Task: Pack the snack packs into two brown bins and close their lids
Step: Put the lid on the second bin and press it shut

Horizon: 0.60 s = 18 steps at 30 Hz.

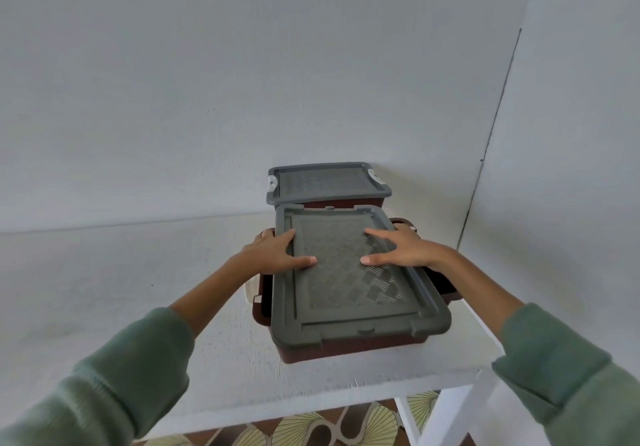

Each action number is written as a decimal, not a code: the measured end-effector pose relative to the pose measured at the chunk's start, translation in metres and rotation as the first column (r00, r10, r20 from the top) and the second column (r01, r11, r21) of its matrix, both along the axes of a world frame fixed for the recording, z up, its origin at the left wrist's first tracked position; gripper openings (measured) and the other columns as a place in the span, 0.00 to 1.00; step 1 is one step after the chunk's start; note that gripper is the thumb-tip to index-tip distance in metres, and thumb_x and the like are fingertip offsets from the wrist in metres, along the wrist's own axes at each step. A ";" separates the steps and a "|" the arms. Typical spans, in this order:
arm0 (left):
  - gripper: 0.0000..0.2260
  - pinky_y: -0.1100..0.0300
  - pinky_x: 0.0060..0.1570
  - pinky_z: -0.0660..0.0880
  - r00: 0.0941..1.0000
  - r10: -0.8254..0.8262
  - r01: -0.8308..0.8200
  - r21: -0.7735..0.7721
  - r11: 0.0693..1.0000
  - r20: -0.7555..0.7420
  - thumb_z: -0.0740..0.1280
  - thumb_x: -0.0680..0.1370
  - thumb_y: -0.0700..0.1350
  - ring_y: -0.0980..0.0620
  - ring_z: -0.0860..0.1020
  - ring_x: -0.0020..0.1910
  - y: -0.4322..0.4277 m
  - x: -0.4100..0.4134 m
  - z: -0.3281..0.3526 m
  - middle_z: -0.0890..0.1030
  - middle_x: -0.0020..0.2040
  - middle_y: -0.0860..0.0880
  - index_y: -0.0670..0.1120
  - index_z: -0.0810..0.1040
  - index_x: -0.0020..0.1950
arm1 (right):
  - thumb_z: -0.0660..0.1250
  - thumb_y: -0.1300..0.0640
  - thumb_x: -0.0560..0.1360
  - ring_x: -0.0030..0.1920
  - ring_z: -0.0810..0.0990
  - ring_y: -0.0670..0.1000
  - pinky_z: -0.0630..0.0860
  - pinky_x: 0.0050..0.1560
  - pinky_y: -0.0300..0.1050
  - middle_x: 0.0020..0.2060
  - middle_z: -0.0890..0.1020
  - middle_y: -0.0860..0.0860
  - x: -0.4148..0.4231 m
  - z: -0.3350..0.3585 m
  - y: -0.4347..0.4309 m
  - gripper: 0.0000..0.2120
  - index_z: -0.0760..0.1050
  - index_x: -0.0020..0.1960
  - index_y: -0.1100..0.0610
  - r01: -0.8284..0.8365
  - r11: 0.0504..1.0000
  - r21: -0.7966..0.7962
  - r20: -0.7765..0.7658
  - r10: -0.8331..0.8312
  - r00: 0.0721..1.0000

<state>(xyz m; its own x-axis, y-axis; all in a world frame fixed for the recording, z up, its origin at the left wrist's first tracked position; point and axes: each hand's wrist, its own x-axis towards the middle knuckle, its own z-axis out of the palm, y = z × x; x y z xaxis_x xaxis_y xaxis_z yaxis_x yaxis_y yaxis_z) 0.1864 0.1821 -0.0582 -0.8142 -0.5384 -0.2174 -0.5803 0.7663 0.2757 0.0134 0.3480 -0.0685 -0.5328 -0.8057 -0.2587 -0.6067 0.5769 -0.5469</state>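
Brown near bin [346, 347] sits by the right edge of the white table [207, 341], with the far bin [370, 200] just behind it in the back right corner. The far lid [325, 182] is on flat. The near lid [349, 286], grey too, lies kinda skewed on its bin. Left hand [277, 251] and right hand [398, 248] both press flat on it, fingers spread wide and thumbs pointing at each other.

The near grey lid [349, 283] is matt plastic, embossed with a weave; its brown bin [346, 350] is smoother plastic. The white tabletop [138, 290] looks rough-painted, my green sleeves [121, 376] soft cloth.
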 end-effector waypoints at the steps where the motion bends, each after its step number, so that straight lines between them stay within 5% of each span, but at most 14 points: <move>1: 0.35 0.45 0.70 0.59 0.999 -0.005 0.007 -0.037 0.999 0.046 0.58 0.75 0.63 0.40 0.58 0.73 0.001 -0.001 0.001 0.57 0.74 0.40 0.49 0.52 0.76 | 0.68 0.38 0.68 0.76 0.44 0.59 0.48 0.74 0.61 0.76 0.47 0.57 0.002 0.000 0.001 0.39 0.55 0.74 0.42 0.023 1.000 0.007 -0.018 -0.023 1.000; 6: 0.33 0.45 0.63 0.64 0.990 0.029 0.054 -0.571 0.819 0.135 0.51 0.73 0.69 0.43 0.63 0.68 0.005 -0.021 0.010 0.62 0.70 0.42 0.48 0.67 0.69 | 0.60 0.38 0.74 0.75 0.47 0.60 0.53 0.72 0.59 0.75 0.46 0.57 0.037 0.000 0.017 0.33 0.55 0.75 0.45 0.140 0.988 -0.063 -0.324 -0.153 0.934; 9: 0.32 0.42 0.66 0.62 0.985 -0.166 0.169 -0.505 0.846 0.050 0.51 0.75 0.67 0.41 0.61 0.71 -0.001 -0.049 0.016 0.59 0.72 0.41 0.51 0.58 0.74 | 0.51 0.33 0.73 0.76 0.45 0.58 0.49 0.73 0.59 0.76 0.45 0.54 0.068 -0.002 0.033 0.33 0.53 0.75 0.44 0.138 0.988 -0.074 -0.363 -0.156 0.919; 13: 0.27 0.40 0.68 0.58 0.940 -0.339 0.317 -0.299 0.900 -0.026 0.51 0.78 0.62 0.41 0.57 0.73 -0.024 -0.084 0.011 0.55 0.74 0.44 0.58 0.51 0.76 | 0.22 0.20 0.47 0.76 0.42 0.55 0.45 0.74 0.57 0.76 0.43 0.51 0.094 -0.015 0.059 0.60 0.48 0.74 0.40 0.180 0.983 -0.037 -0.423 -0.179 0.888; 18: 0.23 0.45 0.70 0.57 0.947 -0.321 0.313 -0.287 0.905 0.021 0.48 0.79 0.62 0.45 0.61 0.71 -0.051 -0.095 -0.016 0.61 0.73 0.47 0.63 0.52 0.74 | 0.16 0.22 0.42 0.76 0.43 0.53 0.46 0.75 0.52 0.75 0.44 0.49 0.097 -0.038 0.072 0.62 0.45 0.73 0.37 0.304 0.951 -0.058 -0.435 -0.298 0.850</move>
<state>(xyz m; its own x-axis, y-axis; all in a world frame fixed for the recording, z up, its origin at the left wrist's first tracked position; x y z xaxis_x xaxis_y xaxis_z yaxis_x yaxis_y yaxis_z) 0.0912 0.1310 -0.0740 -0.9554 -0.2866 -0.0708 -0.2894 0.9567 0.0325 0.1104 0.4198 -0.1068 -0.8090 -0.5860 0.0461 -0.5760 0.7748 -0.2604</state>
